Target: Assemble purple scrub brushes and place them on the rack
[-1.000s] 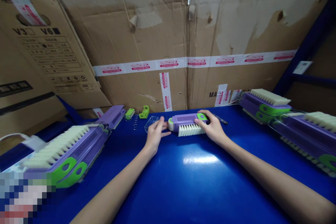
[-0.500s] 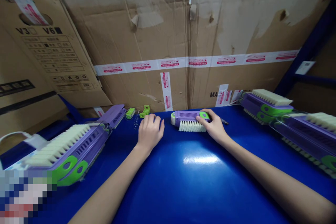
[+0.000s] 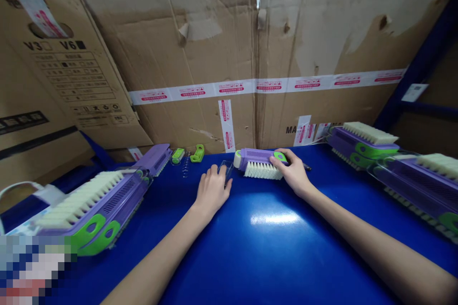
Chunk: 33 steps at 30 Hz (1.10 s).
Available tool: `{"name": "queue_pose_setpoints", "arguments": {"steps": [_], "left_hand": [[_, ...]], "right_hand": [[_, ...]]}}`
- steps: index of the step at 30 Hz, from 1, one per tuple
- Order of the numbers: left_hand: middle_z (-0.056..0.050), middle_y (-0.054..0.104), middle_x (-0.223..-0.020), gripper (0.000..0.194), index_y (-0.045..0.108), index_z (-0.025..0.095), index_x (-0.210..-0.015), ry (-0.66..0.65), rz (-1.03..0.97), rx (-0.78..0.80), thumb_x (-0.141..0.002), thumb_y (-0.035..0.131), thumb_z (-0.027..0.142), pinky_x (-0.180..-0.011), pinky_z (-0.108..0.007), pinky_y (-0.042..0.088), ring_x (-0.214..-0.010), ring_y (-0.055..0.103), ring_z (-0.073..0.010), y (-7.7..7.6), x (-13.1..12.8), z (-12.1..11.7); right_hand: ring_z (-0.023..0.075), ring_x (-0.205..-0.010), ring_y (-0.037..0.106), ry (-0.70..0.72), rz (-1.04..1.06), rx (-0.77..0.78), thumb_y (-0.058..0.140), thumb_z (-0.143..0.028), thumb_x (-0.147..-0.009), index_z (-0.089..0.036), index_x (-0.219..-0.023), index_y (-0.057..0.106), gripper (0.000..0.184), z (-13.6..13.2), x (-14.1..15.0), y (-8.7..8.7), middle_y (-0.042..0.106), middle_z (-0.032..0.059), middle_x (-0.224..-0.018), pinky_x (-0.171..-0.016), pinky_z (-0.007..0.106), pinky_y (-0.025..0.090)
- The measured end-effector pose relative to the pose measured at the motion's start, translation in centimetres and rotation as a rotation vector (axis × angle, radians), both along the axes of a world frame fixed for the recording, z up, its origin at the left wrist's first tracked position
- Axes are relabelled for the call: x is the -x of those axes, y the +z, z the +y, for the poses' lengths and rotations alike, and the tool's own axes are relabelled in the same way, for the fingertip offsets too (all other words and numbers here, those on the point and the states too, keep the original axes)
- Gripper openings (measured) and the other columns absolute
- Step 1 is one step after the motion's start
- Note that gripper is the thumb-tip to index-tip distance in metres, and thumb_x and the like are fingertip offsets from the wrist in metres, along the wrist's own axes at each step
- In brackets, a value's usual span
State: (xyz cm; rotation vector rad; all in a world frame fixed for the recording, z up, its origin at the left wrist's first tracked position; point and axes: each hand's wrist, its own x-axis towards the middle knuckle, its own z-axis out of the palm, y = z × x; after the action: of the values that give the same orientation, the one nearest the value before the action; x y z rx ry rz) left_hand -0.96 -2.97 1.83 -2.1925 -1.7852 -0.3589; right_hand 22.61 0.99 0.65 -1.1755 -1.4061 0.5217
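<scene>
Right now, the right hand (image 3: 295,171) is closed around the bright green end of a long purple plastic brush with cream bristles (image 3: 255,156), its thumb across the front and the other fingers mostly hidden behind. The brush lies near the far edge of the glossy blue desk (image 3: 265,257), just before the brown cardboard wall (image 3: 186,57), with its bristles facing the wearer and its pale, rounded end pointing left.

The left hand (image 3: 213,188) is narrow, back upward, its fingertips and thumb around a clear plastic piece with straight edges (image 3: 228,169). That piece sits just beside the brush's pale end; whether they touch, I cannot tell.

Left of that hand lie 3 small parts: a bright green plastic bracket (image 3: 197,153), a thin metal coil spring (image 3: 186,164) and a small green-and-white block (image 3: 177,156). Nearer the left edge, 2 purple brushes with green ends (image 3: 119,195) lie together, their cream bristles facing outward. More purple brushes (image 3: 424,176) stand at the far right, well apart from the right hand. A dark, slim object (image 3: 307,167) shows partly behind that hand.
</scene>
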Motion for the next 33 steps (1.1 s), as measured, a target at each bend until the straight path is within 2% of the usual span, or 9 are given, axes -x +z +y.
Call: {"name": "queue_pose_setpoints", "arguments": {"steps": [2, 5, 8, 13, 18, 24, 27, 29, 33], "left_hand": [[-0.014, 0.059, -0.108, 0.044, 0.045, 0.013, -0.126, -0.041, -0.095, 0.037, -0.085, 0.047, 0.028, -0.080, -0.038, 0.045, -0.098, 0.058, -0.0277, -0.2, 0.2, 0.2], [-0.012, 0.063, -0.107, 0.054, 0.040, 0.015, -0.131, -0.088, -0.229, 0.084, -0.080, 0.054, 0.026, -0.082, -0.038, 0.046, -0.098, 0.058, -0.0271, -0.5, 0.8, 0.8], [-0.010, 0.065, -0.105, 0.056, 0.040, 0.017, -0.132, -0.109, -0.303, 0.012, -0.079, 0.057, 0.023, -0.080, -0.036, 0.048, -0.091, 0.061, -0.0244, -1.0, 1.5, 1.4], [-0.013, 0.062, -0.117, 0.041, 0.050, 0.013, -0.123, -0.272, -0.140, -0.308, -0.082, 0.055, 0.015, -0.083, -0.040, 0.047, -0.102, 0.057, -0.0276, -1.6, 2.1, 1.9], [-0.013, 0.065, -0.114, 0.027, 0.056, 0.013, -0.114, -0.357, 0.008, -0.551, -0.088, 0.047, 0.016, -0.076, -0.036, 0.050, -0.089, 0.064, -0.0237, -1.8, 1.7, 1.7], [-0.014, 0.065, -0.110, 0.020, 0.058, 0.011, -0.103, -0.378, 0.080, -0.637, -0.088, 0.045, 0.010, -0.066, -0.028, 0.052, -0.078, 0.067, -0.0191, -1.9, 1.6, 1.7], [-0.015, 0.065, -0.109, 0.018, 0.057, 0.012, -0.100, -0.397, 0.094, -0.668, -0.087, 0.046, 0.009, -0.066, -0.028, 0.052, -0.077, 0.067, -0.0192, -1.8, 1.7, 1.7], [-0.016, 0.065, -0.108, 0.015, 0.056, 0.012, -0.098, -0.406, 0.086, -0.710, -0.086, 0.047, 0.010, -0.065, -0.029, 0.052, -0.078, 0.067, -0.0197, -1.6, 1.8, 1.7], [-0.018, 0.064, -0.108, 0.014, 0.053, 0.013, -0.100, -0.438, 0.075, -0.772, -0.086, 0.049, 0.011, -0.069, -0.029, 0.053, -0.086, 0.067, -0.0215, -1.3, 2.2, 1.7]], "right_hand": [[0.0235, -0.087, 0.060, 0.001, 0.007, 0.002, 0.065, -0.051, -0.070, -0.018, -0.094, 0.061, 0.041, 0.0, 0.0, 0.0, 0.067, 0.0047, -0.089, -0.081, 0.035, 0.045], [0.0234, -0.088, 0.060, 0.001, 0.024, 0.005, 0.065, -0.052, -0.070, -0.018, -0.093, 0.061, 0.041, 0.1, -0.1, -0.1, 0.067, 0.0046, -0.089, -0.081, 0.035, 0.044], [0.0231, -0.088, 0.059, 0.003, 0.048, 0.005, 0.065, -0.052, -0.070, -0.018, -0.092, 0.061, 0.041, 0.1, -0.2, -0.1, 0.066, 0.0046, -0.090, -0.081, 0.034, 0.044], [0.0228, -0.086, 0.060, 0.021, 0.049, 0.019, 0.066, -0.052, -0.070, -0.018, -0.092, 0.061, 0.041, 0.0, -0.2, 0.1, 0.066, 0.0040, -0.088, -0.080, 0.034, 0.044], [0.0231, -0.086, 0.060, 0.024, 0.060, 0.063, 0.066, -0.053, -0.069, -0.017, -0.090, 0.062, 0.042, -0.2, 0.1, 0.6, 0.067, 0.0048, -0.088, -0.080, 0.034, 0.044], [0.0218, -0.085, 0.060, 0.069, 0.159, 0.128, 0.067, -0.054, -0.068, -0.018, -0.088, 0.064, 0.041, -0.7, 0.3, 1.2, 0.067, 0.0042, -0.089, -0.076, 0.031, 0.045], [0.0190, -0.075, 0.060, 0.139, 0.270, 0.258, 0.070, -0.053, -0.066, -0.019, -0.087, 0.065, 0.040, -1.4, 0.3, 1.8, 0.067, 0.0031, -0.086, -0.063, 0.027, 0.045], [0.0170, -0.065, 0.060, 0.228, 0.366, 0.448, 0.070, -0.054, -0.066, -0.021, -0.089, 0.063, 0.040, -1.9, 0.4, 2.3, 0.067, 0.0021, -0.080, -0.052, 0.025, 0.044], [0.0158, -0.063, 0.060, 0.349, 0.460, 0.631, 0.068, -0.050, -0.072, -0.021, -0.085, 0.061, 0.032, -2.5, 0.5, 3.1, 0.067, 0.0030, -0.079, -0.053, 0.027, 0.050]]}}
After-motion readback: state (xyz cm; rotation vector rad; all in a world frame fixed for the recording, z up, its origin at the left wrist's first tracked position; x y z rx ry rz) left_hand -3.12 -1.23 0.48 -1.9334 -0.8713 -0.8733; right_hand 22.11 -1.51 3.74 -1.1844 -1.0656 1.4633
